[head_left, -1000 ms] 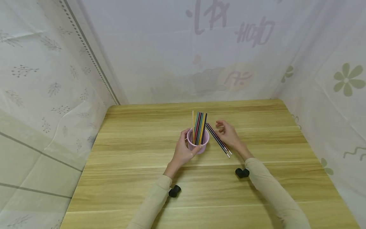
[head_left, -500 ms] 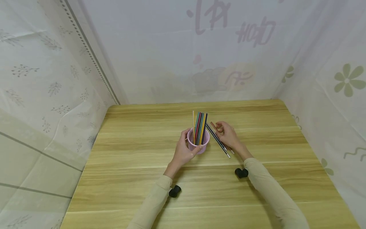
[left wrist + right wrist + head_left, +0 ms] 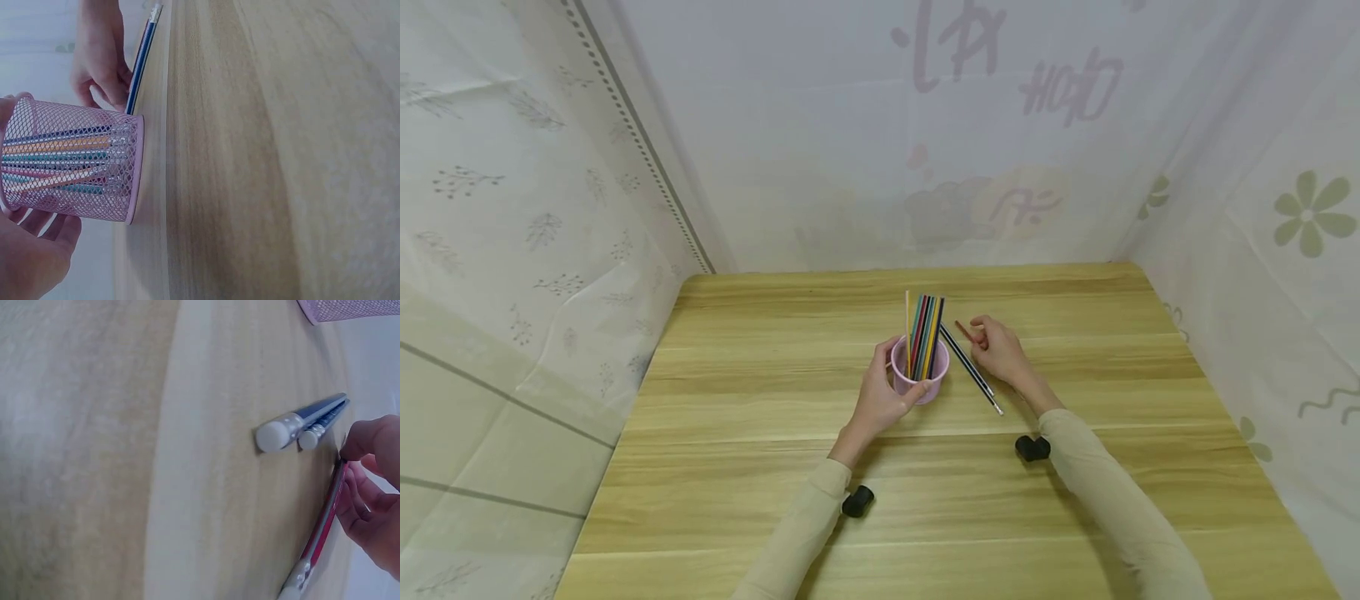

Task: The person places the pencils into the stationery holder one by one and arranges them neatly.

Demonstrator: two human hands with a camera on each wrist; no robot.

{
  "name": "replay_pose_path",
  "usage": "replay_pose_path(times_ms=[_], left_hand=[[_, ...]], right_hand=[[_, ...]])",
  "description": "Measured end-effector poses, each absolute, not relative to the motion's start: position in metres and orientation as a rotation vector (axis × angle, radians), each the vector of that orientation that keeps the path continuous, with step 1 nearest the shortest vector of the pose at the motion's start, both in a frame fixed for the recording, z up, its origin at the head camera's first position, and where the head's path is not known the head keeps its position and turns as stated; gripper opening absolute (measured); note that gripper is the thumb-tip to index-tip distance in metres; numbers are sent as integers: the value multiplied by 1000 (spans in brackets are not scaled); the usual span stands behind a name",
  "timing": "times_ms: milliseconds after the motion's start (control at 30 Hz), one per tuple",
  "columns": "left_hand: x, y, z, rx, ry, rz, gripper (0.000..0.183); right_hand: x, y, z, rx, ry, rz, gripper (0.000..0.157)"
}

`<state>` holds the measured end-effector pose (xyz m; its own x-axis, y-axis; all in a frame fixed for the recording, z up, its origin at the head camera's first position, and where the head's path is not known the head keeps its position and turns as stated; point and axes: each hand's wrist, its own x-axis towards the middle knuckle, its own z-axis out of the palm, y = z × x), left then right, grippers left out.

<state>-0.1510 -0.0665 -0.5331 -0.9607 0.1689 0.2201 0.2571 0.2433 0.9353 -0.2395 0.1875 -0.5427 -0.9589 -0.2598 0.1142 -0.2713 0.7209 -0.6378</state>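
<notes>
My left hand (image 3: 882,393) grips a pink mesh pencil cup (image 3: 75,164) around its side, with the thumb at the near rim. Several colored pencils (image 3: 927,333) stand in the cup, leaning against its far rim. To the right, my right hand (image 3: 1002,353) pinches a red pencil (image 3: 325,519) between thumb and fingers; its white eraser end points back toward me in the right wrist view. Between the cup and the right hand, two dark blue pencils (image 3: 972,368) lie side by side on the table, white erasers toward me.
The wooden table (image 3: 760,483) runs back to a printed fabric wall (image 3: 820,167). More fabric hangs along the left and right sides. A black wrist device (image 3: 857,502) sits by the left cuff and another black device (image 3: 1032,448) by the right.
My right hand has drawn the red pencil to the right, away from the two dark pencils it lay beside. My left hand and the cup have stayed in place.
</notes>
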Motion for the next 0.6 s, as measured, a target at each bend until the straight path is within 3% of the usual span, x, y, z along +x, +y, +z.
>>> replay_pose_path(times_ms=[600], left_hand=[[-151,-67,-532,-418,-2430,-1834,87]], right_hand=[[-238,186,-521,407,-2870,1297,42]])
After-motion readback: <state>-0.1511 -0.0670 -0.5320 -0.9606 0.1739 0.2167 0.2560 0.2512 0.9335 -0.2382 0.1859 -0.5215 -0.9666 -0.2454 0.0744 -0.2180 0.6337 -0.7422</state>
